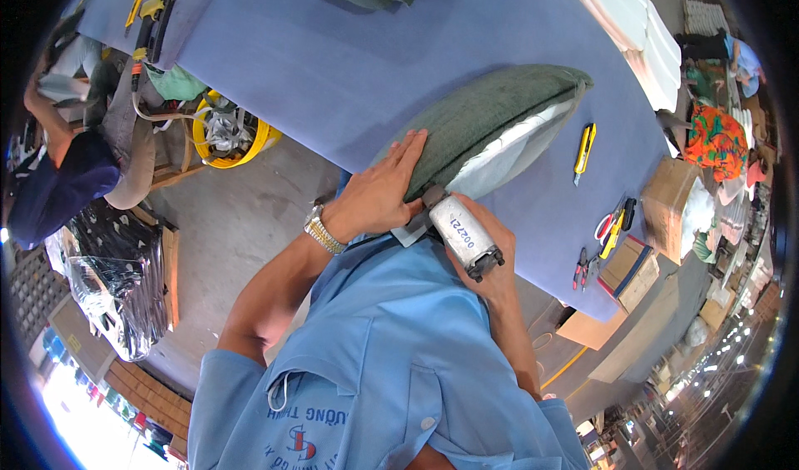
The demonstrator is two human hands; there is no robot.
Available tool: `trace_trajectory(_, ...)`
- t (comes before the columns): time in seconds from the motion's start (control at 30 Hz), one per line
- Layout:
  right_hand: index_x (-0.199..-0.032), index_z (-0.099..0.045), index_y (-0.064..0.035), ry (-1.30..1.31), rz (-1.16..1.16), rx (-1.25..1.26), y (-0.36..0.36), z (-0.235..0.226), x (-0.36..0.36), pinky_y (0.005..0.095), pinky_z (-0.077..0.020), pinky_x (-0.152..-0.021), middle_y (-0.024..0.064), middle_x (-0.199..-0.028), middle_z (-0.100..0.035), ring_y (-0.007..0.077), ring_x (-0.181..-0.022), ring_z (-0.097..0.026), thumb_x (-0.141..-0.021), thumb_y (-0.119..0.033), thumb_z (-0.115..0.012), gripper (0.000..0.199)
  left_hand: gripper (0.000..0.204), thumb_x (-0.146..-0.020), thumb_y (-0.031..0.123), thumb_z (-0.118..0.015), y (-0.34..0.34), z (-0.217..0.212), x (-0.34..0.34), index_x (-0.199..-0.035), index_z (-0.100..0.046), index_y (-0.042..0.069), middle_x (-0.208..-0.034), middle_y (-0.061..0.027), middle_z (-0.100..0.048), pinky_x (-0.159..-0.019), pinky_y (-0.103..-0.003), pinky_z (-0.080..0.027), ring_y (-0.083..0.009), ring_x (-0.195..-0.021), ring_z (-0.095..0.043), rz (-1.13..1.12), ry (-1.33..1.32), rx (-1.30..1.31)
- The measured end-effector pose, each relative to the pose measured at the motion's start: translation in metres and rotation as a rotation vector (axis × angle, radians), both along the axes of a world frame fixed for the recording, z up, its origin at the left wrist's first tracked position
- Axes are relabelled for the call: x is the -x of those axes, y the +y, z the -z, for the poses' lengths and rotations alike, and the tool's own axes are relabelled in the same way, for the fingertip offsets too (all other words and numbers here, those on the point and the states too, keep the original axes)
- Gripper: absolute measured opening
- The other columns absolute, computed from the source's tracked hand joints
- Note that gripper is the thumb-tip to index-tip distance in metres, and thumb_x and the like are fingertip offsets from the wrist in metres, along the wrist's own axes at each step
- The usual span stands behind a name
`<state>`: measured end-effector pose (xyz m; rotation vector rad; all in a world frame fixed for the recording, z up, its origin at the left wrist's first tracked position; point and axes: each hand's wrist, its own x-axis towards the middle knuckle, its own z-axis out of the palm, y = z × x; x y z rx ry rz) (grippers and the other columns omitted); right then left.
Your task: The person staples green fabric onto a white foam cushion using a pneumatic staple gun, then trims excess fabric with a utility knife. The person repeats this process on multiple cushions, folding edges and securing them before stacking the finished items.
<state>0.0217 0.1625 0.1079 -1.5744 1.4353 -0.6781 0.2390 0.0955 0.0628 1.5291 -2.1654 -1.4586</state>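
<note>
Cushion (478,120) under flat left hand (374,195); right hand (494,253) grips tool (459,228). Likely fastening step; next press needs cushion steady.

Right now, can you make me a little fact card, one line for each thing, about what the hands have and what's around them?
Left hand: laid on the green cushion, fingers stretched out
Right hand: gripping a silver tool
Tool nose: beside the cushion's near edge; touching or not is hard to tell
Cushion: dark green, white material showing on its right side
Under the cushion: blue tabletop
Right of the cushion: yellow cutter
Beside the table, left: yellow bucket with stuff inside
</note>
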Motion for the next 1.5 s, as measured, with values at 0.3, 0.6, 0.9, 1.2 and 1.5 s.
trace_trajectory(0.3, -0.137, -0.064, -0.0068, -0.019, 0.066, -0.169, 0.005, 0.002, -0.001, 0.0376, -0.0560, -0.093, 0.0186, -0.124, -0.072, 0.0352, -0.110, -0.073, -0.077, -0.014, -0.079, 0.063, 0.111, -0.080, 0.011, -0.079, 0.013, 0.004, 0.015, -0.166, -0.010, 0.008, -0.169, -0.0258, -0.025, -0.115, -0.052, -0.046, -0.0464, -0.151, -0.034, -0.046, -0.048, 0.042)
trace_trajectory(0.6, -0.137, -0.065, -0.0060, -0.011, 0.005, -0.036, 0.008, 0.005, 0.000, 0.0378, -0.0564, -0.093, 0.0199, -0.123, -0.072, 0.0340, -0.110, -0.073, -0.077, -0.015, -0.079, 0.062, 0.113, -0.077, 0.007, -0.080, 0.007, 0.002, 0.008, -0.166, -0.011, 0.007, -0.168, -0.0259, -0.025, -0.116, -0.050, -0.045, -0.0449, -0.152, -0.032, -0.054, 0.005, 0.010)
trace_trajectory(0.9, -0.136, -0.064, -0.0070, -0.056, -0.009, -0.173, 0.004, 0.007, 0.001, 0.0361, -0.0560, -0.093, 0.0178, -0.125, -0.073, 0.0331, -0.111, -0.073, -0.078, -0.016, -0.078, 0.061, 0.116, -0.072, -0.002, -0.078, 0.017, 0.009, 0.016, -0.166, -0.011, 0.007, -0.167, -0.0262, -0.027, -0.118, -0.048, -0.043, -0.0460, -0.151, -0.034, -0.105, -0.007, 0.046)
trace_trajectory(1.2, -0.138, -0.063, -0.0048, -0.091, 0.005, -0.047, 0.003, 0.017, -0.007, 0.0366, -0.0559, -0.094, 0.0190, -0.125, -0.072, 0.0335, -0.111, -0.073, -0.078, -0.016, -0.078, 0.063, 0.115, -0.080, 0.014, -0.082, 0.000, 0.027, -0.031, -0.167, -0.008, 0.005, -0.168, -0.0309, -0.023, -0.128, -0.043, -0.026, -0.0410, -0.157, -0.026, -0.042, 0.511, -0.142)
trace_trajectory(1.5, -0.140, -0.064, -0.0055, -0.007, -0.005, 0.116, 0.004, 0.013, -0.015, 0.0389, -0.0566, -0.088, 0.0193, -0.117, -0.073, 0.0323, -0.104, -0.074, -0.079, -0.017, -0.079, 0.064, 0.103, -0.088, 0.022, -0.075, 0.019, 0.000, -0.011, -0.165, -0.009, 0.005, -0.163, -0.0357, -0.029, -0.119, -0.051, -0.039, -0.0473, -0.148, -0.039, -0.081, 0.002, -0.069)
